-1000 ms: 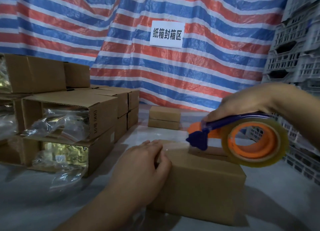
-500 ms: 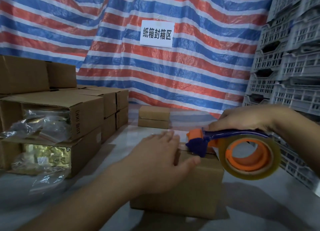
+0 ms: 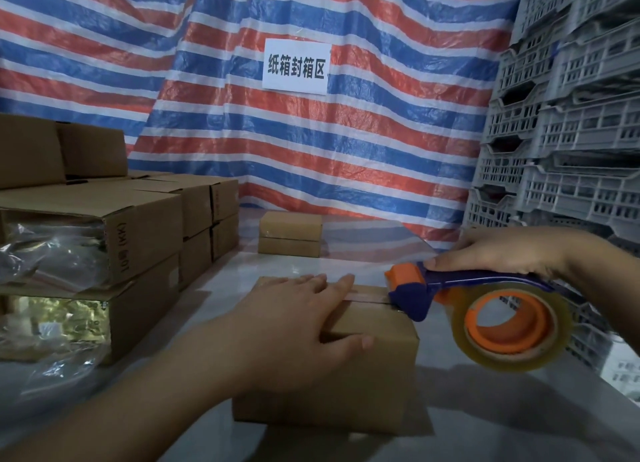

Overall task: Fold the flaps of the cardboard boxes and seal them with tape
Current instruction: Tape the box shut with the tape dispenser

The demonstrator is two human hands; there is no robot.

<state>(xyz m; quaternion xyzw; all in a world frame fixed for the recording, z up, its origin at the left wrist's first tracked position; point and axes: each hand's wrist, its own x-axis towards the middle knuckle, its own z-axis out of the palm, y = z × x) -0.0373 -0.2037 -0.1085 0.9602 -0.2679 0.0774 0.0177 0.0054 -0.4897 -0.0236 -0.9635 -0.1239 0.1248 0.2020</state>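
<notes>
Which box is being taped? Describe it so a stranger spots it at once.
Start at the white sign on the striped tarp, then drop to the table. The box sits nearest, apart from the stacks: left hand flat on top, blue-orange tape dispenser at its right edge.

2 hands, 1 tape dispenser, 1 sign.

Left hand hides most of box top. Stacked boxes cut off at left edge. Crates cut at right edge. Bag contents unclear.
</notes>
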